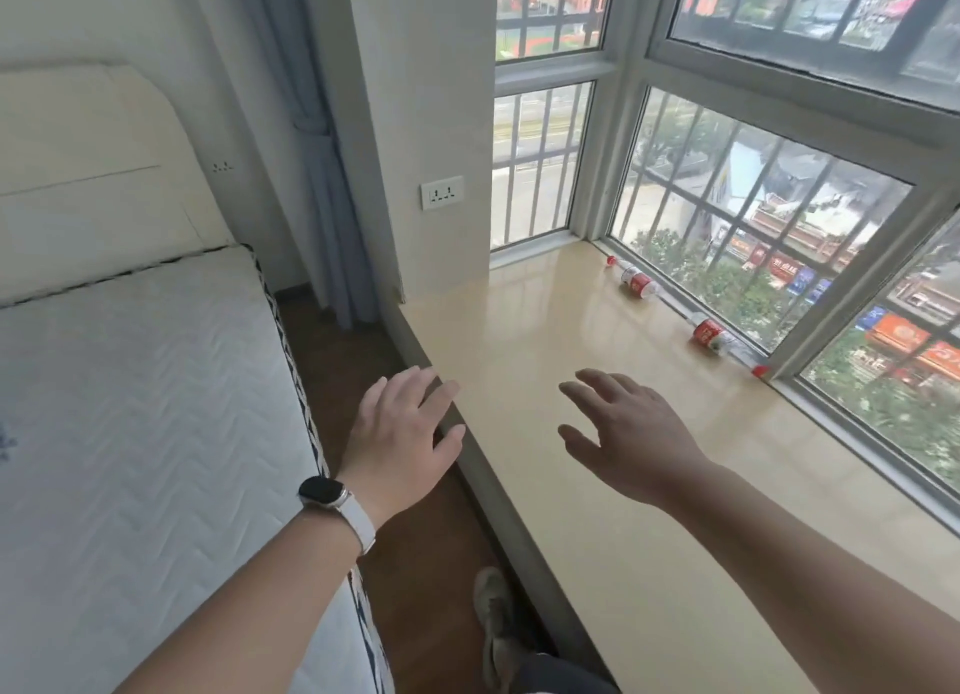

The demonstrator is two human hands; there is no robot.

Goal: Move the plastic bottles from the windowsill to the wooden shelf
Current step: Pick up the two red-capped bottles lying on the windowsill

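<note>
So both bottles are on the wide glossy beige windowsill, right up against the bottom of the white window frame. They're small clear plastic bottles with red labels, both lying on their sides. The far clear plastic bottle has its red cap pointing toward the corner of the window. The nearer clear plastic bottle lies further along the same edge, a bit apart from the first one, with a red cap at its closer end.

Neither hand is touching anything. The left hand is held out palm down over the front edge of the sill, fingers straight and loosely together, and there's a black smartwatch on a white strap on that wrist. The right hand is out over the sill itself, fingers relaxed and spread a little, thumb off to the side. Both hands are well short of the bottles.

Off to the left there's a bed with a white quilted mattress and a cream padded headboard, plus a grey-blue curtain and a white wall socket. A grey shoe is on the brown floor between the bed and the sill.
</note>
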